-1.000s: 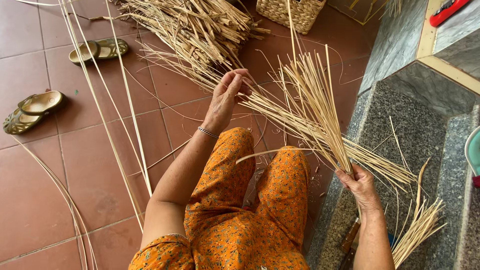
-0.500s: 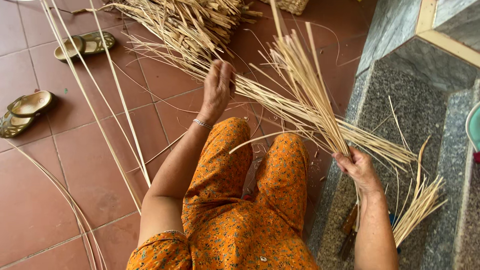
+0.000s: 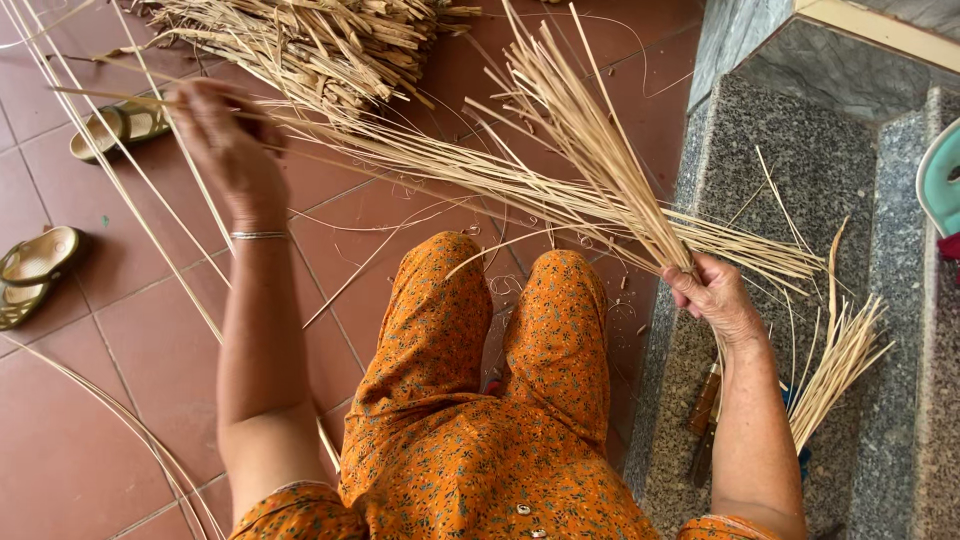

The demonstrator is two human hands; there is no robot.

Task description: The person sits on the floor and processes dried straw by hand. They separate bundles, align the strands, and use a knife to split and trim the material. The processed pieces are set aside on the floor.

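Note:
My right hand [image 3: 712, 297] grips a fanned bundle of thin pale cane strips [image 3: 590, 150] that spreads up and to the left over my knees. My left hand [image 3: 222, 140], with a thin metal bangle at the wrist, reaches far left along a long strip [image 3: 330, 130] of that bundle; its fingers curl around it. I sit in orange flowered trousers [image 3: 470, 400] on a red tiled floor [image 3: 90, 400].
A heap of rough cane shavings [image 3: 300, 40] lies ahead. Long loose strips [image 3: 120, 200] cross the floor at left, near two tan sandals [image 3: 35, 270]. A grey stone step [image 3: 800, 150] rises at right, with more cut strips [image 3: 840, 360] and a wooden-handled tool [image 3: 702, 410] on it.
My left hand has slid out to the left along the strips, away from the bundle. The right hand keeps its grip, and the view has shifted downward.

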